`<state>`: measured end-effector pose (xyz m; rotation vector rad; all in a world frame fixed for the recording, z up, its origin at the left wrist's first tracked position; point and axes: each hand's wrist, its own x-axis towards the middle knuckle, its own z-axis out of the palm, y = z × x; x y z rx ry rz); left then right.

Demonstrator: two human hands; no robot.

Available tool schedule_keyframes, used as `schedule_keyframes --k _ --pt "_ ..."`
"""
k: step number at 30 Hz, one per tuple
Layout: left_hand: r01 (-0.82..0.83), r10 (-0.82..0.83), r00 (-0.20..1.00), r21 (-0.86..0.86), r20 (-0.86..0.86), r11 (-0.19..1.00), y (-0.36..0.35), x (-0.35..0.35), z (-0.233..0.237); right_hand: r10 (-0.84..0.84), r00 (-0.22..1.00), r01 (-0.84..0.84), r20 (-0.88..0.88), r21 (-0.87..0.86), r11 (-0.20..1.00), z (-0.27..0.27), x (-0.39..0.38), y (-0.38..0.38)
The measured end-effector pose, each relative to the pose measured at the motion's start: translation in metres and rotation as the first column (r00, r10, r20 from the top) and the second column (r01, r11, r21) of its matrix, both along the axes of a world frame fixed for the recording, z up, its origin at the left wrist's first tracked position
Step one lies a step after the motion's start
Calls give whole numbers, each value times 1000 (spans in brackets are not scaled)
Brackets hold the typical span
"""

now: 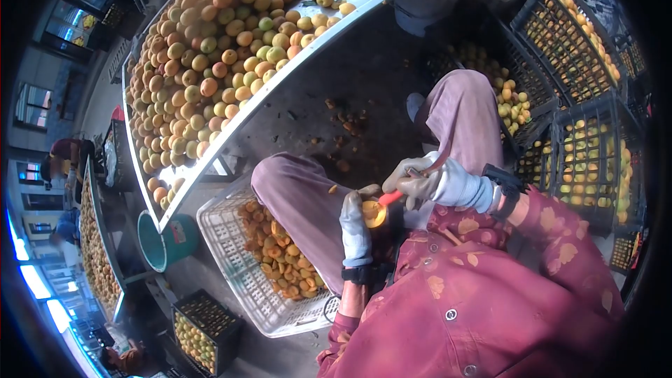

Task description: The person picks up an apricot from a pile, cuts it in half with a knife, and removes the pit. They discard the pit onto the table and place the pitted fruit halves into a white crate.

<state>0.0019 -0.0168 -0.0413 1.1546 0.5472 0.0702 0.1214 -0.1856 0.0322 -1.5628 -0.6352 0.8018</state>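
Note:
My left hand (pixel 356 229), in a pale glove, is closed around a cut apricot (pixel 374 215) with its orange inside facing up. My right hand (pixel 418 183), gloved too, grips a small red tool (pixel 391 197). The tool's red end meets the rim of the cut apricot; whether it has a blade I cannot make out. Both hands are close together above my lap. Left of my knee, a white plastic basket (pixel 225 255) holds many apricot pieces (pixel 283 255).
A metal-edged table (pixel 308 56) bears a large heap of apricots (pixel 217 49). Black crates (pixel 560 35) of fruit stand at the right, another crate (pixel 199 332) at the lower left. A green bucket (pixel 164 241) stands beside the table corner. Fruit scraps (pixel 346 119) lie on the floor.

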Motion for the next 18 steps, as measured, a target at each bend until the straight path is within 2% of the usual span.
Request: schedule_keyframes --k 1,2,4,6,9,12,14,18 --pt "13 -13 1000 27 4 1000 1 -1 0 -22 991 23 -129 7 1000 6 3 -2" --pt "26 -26 1000 54 9 998 1 -1 0 -23 991 25 -129 9 1000 13 5 -2" --pt "23 -24 1000 22 17 999 1 -2 3 -110 889 110 -444 -25 994 25 8 1" --pt "22 -22 999 -11 24 1000 0 -2 7 -117 886 138 -448 14 990 18 8 1" --pt "31 -32 998 22 48 999 -1 -1 12 -121 890 124 -439 -23 992 18 10 5" --pt "46 -45 997 -21 67 999 -1 -2 10 -98 911 93 -400 -32 995 15 11 8" --pt "24 -22 999 -93 28 995 0 -3 8 -140 907 140 -396 -28 990 1 10 7" --pt "32 -30 999 -70 27 997 2 -3 10 -238 887 238 -395 -51 970 -15 4 5"
